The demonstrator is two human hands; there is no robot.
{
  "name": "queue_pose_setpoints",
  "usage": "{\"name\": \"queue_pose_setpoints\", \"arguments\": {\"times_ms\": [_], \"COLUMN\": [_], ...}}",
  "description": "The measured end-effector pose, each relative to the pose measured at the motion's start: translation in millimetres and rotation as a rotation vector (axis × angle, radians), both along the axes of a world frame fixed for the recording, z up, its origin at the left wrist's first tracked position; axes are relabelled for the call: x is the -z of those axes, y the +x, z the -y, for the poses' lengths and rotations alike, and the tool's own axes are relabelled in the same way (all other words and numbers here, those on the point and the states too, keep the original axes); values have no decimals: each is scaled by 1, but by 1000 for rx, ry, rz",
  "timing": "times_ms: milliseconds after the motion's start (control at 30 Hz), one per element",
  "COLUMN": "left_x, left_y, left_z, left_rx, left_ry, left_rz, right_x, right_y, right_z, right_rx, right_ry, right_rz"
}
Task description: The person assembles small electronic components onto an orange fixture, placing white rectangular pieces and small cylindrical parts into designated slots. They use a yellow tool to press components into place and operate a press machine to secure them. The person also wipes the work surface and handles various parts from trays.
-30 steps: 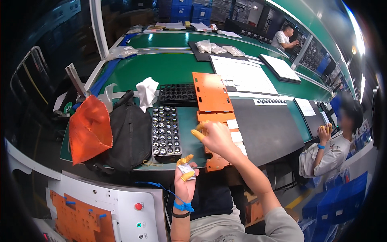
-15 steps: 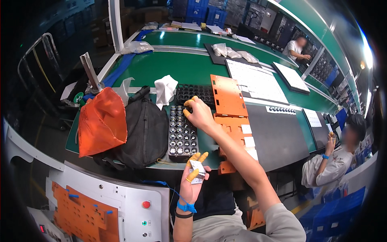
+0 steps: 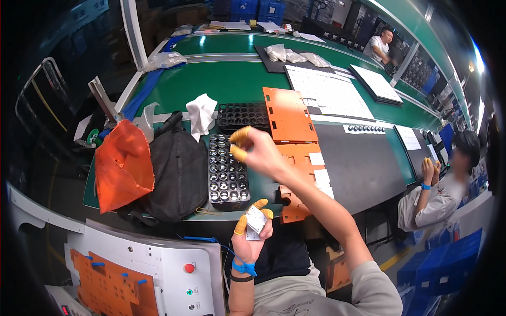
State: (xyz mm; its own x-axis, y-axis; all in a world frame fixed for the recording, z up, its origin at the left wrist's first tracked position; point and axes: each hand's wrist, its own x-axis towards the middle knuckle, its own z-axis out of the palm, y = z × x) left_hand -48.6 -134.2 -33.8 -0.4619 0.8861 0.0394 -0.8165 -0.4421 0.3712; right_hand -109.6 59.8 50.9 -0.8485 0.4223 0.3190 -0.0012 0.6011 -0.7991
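Observation:
My left hand [image 3: 247, 243], with yellow finger cots and a blue wrist strap, grips small white square plates [image 3: 256, 219] between thumb and fingers, in front of the table edge. My right hand [image 3: 261, 151], also in yellow finger cots, hovers over the far right part of a black tray [image 3: 213, 199]. Its thumb and fingers are pinched together; whatever lies between them is hidden. Rows of round, shiny lens-like parts [image 3: 223, 186] fill the tray's visible pockets. Behind it stands a second black tray [image 3: 242, 117] with round pockets.
Left of the trays are a black bag [image 3: 182, 174], an orange bag [image 3: 124, 166] and a white cloth [image 3: 201, 113]. Orange perforated plates [image 3: 290, 116] lie to the right, beside a dark mat [image 3: 358, 163]. A co-worker [image 3: 435, 192] sits at the far right; another person [image 3: 378, 47] is across the table.
My right hand has lifted slightly off the tray, its fingers drawn together. The left hand has tilted the white plates and curled its fingers closer. The whole view has shifted a little.

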Motion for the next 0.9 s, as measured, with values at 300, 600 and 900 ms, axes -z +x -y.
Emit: {"name": "queue_pose_setpoints", "arguments": {"times_ms": [300,600,900], "left_x": [-2,-11,-10], "left_y": [16,38,53], "left_z": [-14,-33,-45], "left_rx": [-16,-63,-103], "left_ry": [-119,-279,-336], "left_rz": [-77,-45,-261], "right_x": [-26,2,21], "right_y": [148,200,216], "right_z": [40,33,18], "right_rx": [-259,-110,-37], "right_ry": [-146,-75,160], "right_rz": [-16,-68,-114]}}
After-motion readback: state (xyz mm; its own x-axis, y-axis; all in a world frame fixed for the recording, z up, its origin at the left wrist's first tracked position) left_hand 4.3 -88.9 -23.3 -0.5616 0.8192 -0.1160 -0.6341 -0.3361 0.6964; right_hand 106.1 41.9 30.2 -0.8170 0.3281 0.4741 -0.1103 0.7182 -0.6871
